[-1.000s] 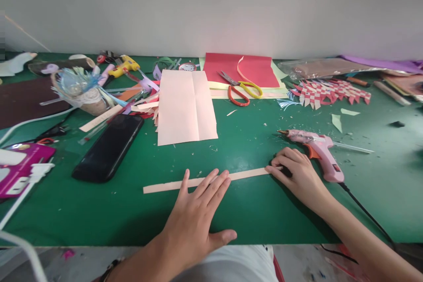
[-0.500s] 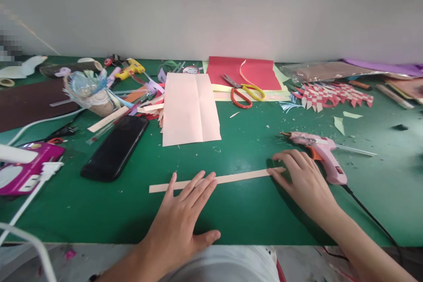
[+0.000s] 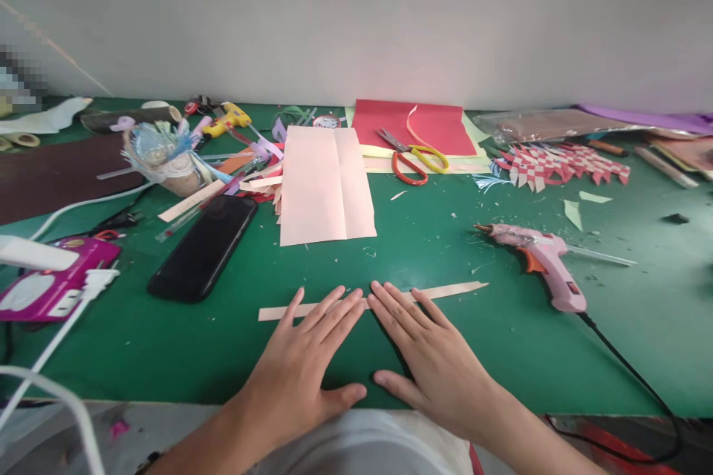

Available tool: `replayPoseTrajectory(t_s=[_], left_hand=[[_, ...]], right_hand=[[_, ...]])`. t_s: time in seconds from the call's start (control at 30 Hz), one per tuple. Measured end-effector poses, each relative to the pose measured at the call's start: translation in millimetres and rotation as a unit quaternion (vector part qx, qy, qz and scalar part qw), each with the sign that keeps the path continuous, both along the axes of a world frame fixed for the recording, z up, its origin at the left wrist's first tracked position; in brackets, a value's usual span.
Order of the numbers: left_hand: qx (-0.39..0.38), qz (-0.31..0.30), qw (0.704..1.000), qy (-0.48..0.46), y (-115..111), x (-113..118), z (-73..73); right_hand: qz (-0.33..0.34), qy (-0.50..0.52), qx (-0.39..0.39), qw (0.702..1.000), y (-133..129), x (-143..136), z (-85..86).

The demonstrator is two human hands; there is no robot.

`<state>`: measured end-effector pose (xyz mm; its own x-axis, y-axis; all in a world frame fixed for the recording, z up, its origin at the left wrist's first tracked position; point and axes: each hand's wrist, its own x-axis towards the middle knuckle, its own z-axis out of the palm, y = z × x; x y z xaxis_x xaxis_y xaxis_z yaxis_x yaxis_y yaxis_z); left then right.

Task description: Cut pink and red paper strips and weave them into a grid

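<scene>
A narrow pale pink paper strip [image 3: 454, 289] lies flat on the green table, its right end cut to a slant. Across its left half rests my left hand [image 3: 309, 356], open, fingers spread and fingertips on the paper. My right hand [image 3: 426, 345] is open too, its fingertips on the strip's middle, close beside the left fingertips. Parts of the strip are hidden under the fingers. Behind it lies a creased pale pink paper sheet [image 3: 312, 185]. A pink glue gun [image 3: 549, 260] with a clear glue stick lies on its side at the right.
A black phone [image 3: 203, 249] lies left of the sheet. Scissors [image 3: 412, 156] with red and yellow handles rest on red paper [image 3: 384, 122] at the back. A magenta power strip [image 3: 61, 274] sits at the left; woven red-and-white paper [image 3: 551, 163] is at back right.
My right hand has moved left from the strip's right end to its middle, and its fingers have straightened flat. My left hand stays on the strip. The view has shifted slightly.
</scene>
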<state>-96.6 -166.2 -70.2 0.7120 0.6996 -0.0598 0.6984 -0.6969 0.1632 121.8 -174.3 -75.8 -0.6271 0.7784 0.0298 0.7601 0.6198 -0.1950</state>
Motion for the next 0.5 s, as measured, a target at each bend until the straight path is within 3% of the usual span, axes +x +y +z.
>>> replayPoseTrajectory(t_s=[0.33, 0.5], left_hand=[[0.026, -0.009, 0.999, 0.038, 1, -22, 1.6], [0.059, 0.009, 0.996, 0.059, -4, -39, 2.1]], right_hand=[[-0.069, -0.077, 0.059, 0.993, -6, 66, -8.2], [-0.108, -0.096, 0.07, 0.987, -12, 79, -10.3]])
